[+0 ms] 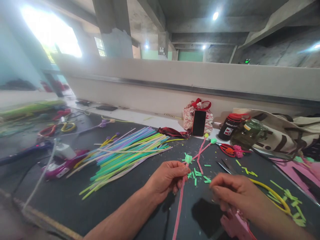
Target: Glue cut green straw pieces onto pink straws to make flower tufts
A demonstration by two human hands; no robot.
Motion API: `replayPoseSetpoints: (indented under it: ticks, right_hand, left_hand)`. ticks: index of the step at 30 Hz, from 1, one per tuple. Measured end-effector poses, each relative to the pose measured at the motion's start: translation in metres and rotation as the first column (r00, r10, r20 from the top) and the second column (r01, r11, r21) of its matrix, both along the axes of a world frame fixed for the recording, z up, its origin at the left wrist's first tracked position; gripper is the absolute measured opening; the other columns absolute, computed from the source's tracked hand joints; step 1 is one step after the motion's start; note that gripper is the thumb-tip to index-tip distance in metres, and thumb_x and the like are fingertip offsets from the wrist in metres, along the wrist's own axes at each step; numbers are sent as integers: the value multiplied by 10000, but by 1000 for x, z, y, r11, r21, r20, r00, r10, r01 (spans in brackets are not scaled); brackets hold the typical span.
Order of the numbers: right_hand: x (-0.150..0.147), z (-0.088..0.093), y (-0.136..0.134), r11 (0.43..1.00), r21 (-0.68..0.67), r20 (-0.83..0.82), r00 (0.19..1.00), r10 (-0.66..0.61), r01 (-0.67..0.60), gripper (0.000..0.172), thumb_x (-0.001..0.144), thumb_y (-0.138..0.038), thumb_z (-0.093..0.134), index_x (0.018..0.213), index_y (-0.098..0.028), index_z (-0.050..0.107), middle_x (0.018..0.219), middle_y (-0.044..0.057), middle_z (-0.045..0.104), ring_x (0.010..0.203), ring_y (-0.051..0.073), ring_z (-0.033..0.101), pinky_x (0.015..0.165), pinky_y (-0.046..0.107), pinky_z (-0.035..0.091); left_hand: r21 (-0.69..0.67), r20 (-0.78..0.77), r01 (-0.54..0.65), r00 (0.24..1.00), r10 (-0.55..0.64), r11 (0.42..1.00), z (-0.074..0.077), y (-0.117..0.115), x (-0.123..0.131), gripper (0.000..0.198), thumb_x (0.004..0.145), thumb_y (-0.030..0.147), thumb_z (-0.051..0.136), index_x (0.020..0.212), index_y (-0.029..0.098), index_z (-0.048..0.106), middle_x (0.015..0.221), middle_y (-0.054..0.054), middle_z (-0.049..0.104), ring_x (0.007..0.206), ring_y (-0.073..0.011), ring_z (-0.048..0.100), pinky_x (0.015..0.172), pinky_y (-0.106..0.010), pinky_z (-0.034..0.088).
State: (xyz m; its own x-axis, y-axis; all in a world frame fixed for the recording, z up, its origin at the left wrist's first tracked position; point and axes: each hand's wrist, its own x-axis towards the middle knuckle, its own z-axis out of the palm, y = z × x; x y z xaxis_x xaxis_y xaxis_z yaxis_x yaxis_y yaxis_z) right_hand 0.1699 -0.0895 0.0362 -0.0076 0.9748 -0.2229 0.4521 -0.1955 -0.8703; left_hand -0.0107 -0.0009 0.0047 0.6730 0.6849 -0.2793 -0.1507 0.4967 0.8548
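Note:
My left hand (168, 177) is closed around a pink pipe cleaner (179, 208), whose lower end runs toward me. A tuft of short green pieces (188, 159) sits at its top, just above my fingertips. My right hand (232, 190) hovers to the right, thumb and fingers curled together. Whatever it may pinch is hidden. Below it is a pink object (236, 224), partly covered by the hand; its kind is unclear. Cut green pieces (197, 173) lie between the hands. Beyond them two pink stems (201, 151) cross, one tipped yellow and one green.
Left of my hands lies a pile of coloured pipe cleaners (130, 156). A purple-based device (66, 163) stands farther left. At the back are a phone (199, 123), a patterned pouch (186, 115), a black bottle (228, 128) and a green jug (250, 135). Right sits a yellow-handled tool (273, 191).

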Motion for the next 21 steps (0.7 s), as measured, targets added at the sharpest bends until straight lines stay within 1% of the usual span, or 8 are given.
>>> replayPoseSetpoints:
  ticks: [3,7,9,12,14,18,20,21]
  right_hand:
    - [25,-1,-18,999,6,110,993,-36,36,198,770,-333,517,649,-191,581,539,-38,551,479,91,527,436,165,379]
    - [56,-19,-53,999,26,265,963,-46,41,289,781,-422,482,629,-202,591,538,-25,562,491,108,544,464,167,426]
    - [64,-30,-74,987,99,364,918,-155,127,355,789,-477,442,602,-210,583,516,-23,560,464,109,544,441,165,429]
    - [65,-44,-105,959,214,529,804,-272,184,347,810,-483,415,662,-229,600,551,-24,593,496,118,581,465,168,455]
    - [58,-53,-119,939,298,635,700,-327,169,290,802,-476,447,771,-239,610,673,-13,653,572,134,627,506,185,488]
    - [40,-69,-128,894,449,808,425,-409,7,393,713,-506,547,955,-198,579,891,70,677,737,224,665,564,301,545]
    - [35,-75,-124,878,474,839,337,-428,-65,459,692,-498,561,1002,-159,568,928,112,670,775,258,663,560,338,554]
    - [34,-78,-121,875,476,846,320,-427,-89,476,689,-485,566,1023,-145,566,929,121,671,770,262,666,536,333,555]
  left_hand:
    - [60,-37,-23,999,26,998,-2,-1,2,240,623,297,679,554,129,522,407,52,479,300,-20,376,296,-123,261]
    - [59,-51,-42,998,45,997,-3,-3,4,224,618,287,686,581,135,525,455,45,508,327,-21,394,300,-118,266]
    - [47,-65,-49,997,52,998,-3,-5,4,230,623,292,687,583,136,523,452,50,496,332,-19,392,304,-113,268]
    - [64,-86,-44,995,50,997,-1,-6,5,239,654,299,675,580,134,518,444,52,481,328,-8,367,310,-105,265]
    - [67,-85,-36,995,42,997,-1,-6,6,225,655,289,680,599,135,525,466,48,495,338,-6,372,312,-102,262]
    - [48,-91,-31,995,35,998,-1,-7,8,234,643,277,690,590,137,511,493,41,507,365,-13,393,321,-106,267]
    - [52,-84,-44,995,48,998,-3,-9,9,233,640,287,690,598,138,516,499,41,509,364,-13,389,321,-107,260]
    - [61,-82,-50,995,55,997,-3,-9,9,230,641,293,688,606,139,520,506,40,515,363,-12,388,321,-108,257]
